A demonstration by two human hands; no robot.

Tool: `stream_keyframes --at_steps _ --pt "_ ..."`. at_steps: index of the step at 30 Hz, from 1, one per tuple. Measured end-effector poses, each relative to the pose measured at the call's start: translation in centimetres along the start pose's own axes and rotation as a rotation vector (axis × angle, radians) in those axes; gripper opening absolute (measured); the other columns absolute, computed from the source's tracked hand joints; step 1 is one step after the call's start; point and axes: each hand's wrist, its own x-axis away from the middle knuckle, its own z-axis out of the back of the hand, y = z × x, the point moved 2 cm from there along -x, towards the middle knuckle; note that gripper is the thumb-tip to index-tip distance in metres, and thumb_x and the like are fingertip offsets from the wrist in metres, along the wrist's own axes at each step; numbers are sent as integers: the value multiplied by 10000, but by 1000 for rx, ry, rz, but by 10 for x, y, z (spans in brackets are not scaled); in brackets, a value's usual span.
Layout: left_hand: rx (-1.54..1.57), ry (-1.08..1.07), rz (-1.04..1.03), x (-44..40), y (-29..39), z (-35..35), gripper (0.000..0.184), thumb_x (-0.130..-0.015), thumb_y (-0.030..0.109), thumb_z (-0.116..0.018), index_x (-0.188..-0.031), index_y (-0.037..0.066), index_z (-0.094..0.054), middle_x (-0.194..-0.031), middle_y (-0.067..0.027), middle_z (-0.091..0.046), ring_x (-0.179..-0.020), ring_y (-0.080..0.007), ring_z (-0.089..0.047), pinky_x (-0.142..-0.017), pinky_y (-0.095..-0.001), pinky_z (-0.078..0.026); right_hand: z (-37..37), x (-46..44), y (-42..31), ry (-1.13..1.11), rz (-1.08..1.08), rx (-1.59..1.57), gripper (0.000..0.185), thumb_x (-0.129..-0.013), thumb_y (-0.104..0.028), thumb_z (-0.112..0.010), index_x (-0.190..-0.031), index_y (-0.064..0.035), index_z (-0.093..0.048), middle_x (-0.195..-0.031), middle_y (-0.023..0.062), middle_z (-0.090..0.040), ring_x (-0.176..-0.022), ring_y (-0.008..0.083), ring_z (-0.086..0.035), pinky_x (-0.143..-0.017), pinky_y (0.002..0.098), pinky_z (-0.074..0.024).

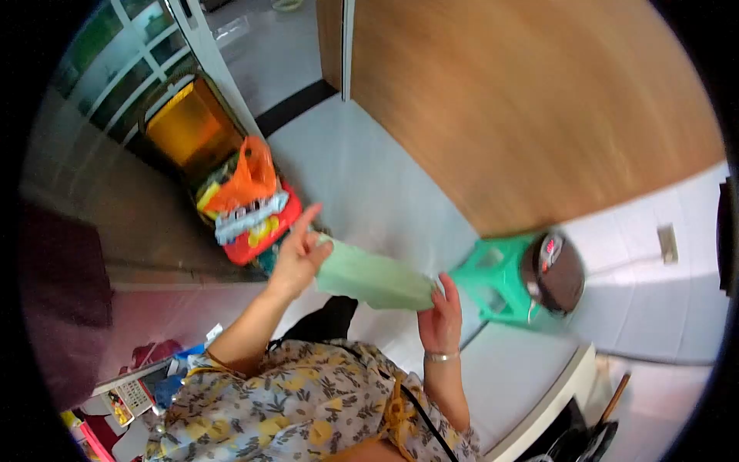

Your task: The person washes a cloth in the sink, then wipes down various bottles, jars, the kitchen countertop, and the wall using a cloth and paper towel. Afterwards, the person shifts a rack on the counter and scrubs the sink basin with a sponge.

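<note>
A pale green, thin folded sheet (373,276) is stretched between my two hands, in the middle of the head view. Whether it is cloth, paper or plastic I cannot tell. My left hand (296,258) pinches its left end between thumb and fingers, with the index finger pointing away. At the right end, my right hand (441,314) grips a corner, its thumb and fingers closed on the edge. The sheet hangs in the air in front of my body, slightly lower on the right.
Left of the sheet, an orange plastic bag (250,185) lies on colourful packages beside a chair (192,127). To the right, a dark round cooker (556,273) rests on a green plastic stool (493,273). A wooden panel (523,100) stands behind; a pan (596,439) is at lower right.
</note>
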Motion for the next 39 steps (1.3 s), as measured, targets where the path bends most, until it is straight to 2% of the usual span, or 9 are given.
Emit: stream_keyframes --at_steps 3,6,12,16,20,27,33,37,39 --pt "-114 -124 44 -101 9 -4 435 -886 17 -576 -1310 97 -522 -831 17 -585 -730 -42 -512 -650 -205 -412 -12 -71 -15 23 -148 -57 508 -894 -90 -542 -1367 -40 -364 -1186 167 -580 -1102 281 -550 -924 409 -449" --pt "-166 -227 -123 -182 40 -23 247 -903 27 -557 -1127 79 -646 -890 -22 -620 -778 -77 -544 -693 -238 -439 -27 -127 -28 -35 -465 -134 523 -894 -75 -542 -1378 -28 -350 -1199 186 -565 -1091 282 -559 -918 409 -455" --pt "-313 -241 -83 -297 88 -21 192 -916 60 -552 -1068 74 -668 -947 -79 -637 -848 -142 -592 -753 -285 -461 -119 -235 -104 -20 89 175 648 -800 73 -500 -1413 -41 -327 -1196 212 -564 -1134 311 -561 -997 440 -456" --pt "-392 -171 8 -344 91 1 227 -883 131 -622 -1104 93 -657 -974 -112 -623 -904 -213 -612 -802 -335 -476 -96 -366 -88 -185 -228 718 521 -820 -5 -610 -1318 -39 -461 -782 8 -560 -652 99 -520 -578 215 -435" --pt "-558 -120 -34 -378 101 41 332 -800 238 -734 -1097 111 -655 -989 -128 -591 -911 -284 -588 -803 -376 -471 -176 -457 -71 -420 -343 1041 364 -834 -22 -612 -1197 -30 -587 -845 14 -595 -702 93 -525 -629 241 -455" --pt "-802 -137 123 -490 90 141 639 -684 306 -806 -1217 45 -569 -1122 -186 -513 -1033 -366 -552 -904 -404 -459 -345 -620 -21 -766 114 1238 210 -838 -54 -625 -1037 -27 -685 -830 8 -608 -731 91 -513 -656 250 -434" --pt "-1209 -170 248 -645 95 264 348 -774 190 -678 -1110 108 -642 -1029 -159 -573 -954 -337 -598 -751 -445 -532 -465 -720 31 -936 38 1574 233 -817 -140 -683 -1045 -92 -698 -819 71 -587 -694 174 -546 -637 296 -462" --pt "-1077 -138 120 -737 137 319 253 -738 203 -692 -990 209 -704 -1026 -138 -566 -924 -334 -590 -757 -433 -523 -515 -766 44 -849 -87 1608 173 -831 -112 -685 -982 -31 -670 -936 71 -607 -798 147 -577 -670 262 -477" --pt "-1056 -8 -175 -779 155 340 223 -708 213 -708 -931 201 -721 -1038 -115 -551 -990 -318 -556 -798 -419 -506 -547 -789 49 -722 141 1601 191 -800 -143 -700 -966 -67 -644 -1048 104 -582 -910 219 -577 -697 325 -497"
